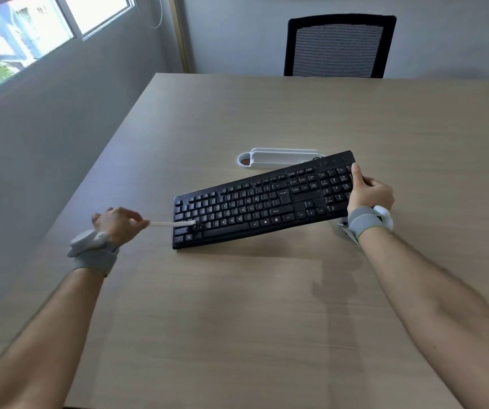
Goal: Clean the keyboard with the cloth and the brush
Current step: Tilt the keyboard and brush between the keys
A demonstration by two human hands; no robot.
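Left hand (119,221) first: fingers pinched tight around the end of a thin white brush (172,223), the handle running straight out to the right and its dark bristle tip down among the keys at the lower left corner of the keyboard (255,202). A grey strap with a white puck sits on that wrist (92,246).

Over to the right hand (368,191): it's clamped on the right end of the keyboard, thumb laid up along the number pad edge, fingers wrapped behind. Same grey strap and white puck on this wrist, and something pale and thin pokes out just beneath it; I can't make out what it is.

The keyboard itself is black, full size, and tilted: the right end is lifted off the surface (237,320), the left end is down on it, and a shadow spreads beneath the raised part. It lies roughly mid-surface, angled so the right end points away from the person.

Just behind the keyboard, touching or nearly so at its far edge, rests a white holder (278,157) with a round ring at its left end. Beyond the far edge of the surface stands a black mesh-backed chair (339,45). A window (16,39) is bright on the left wall.
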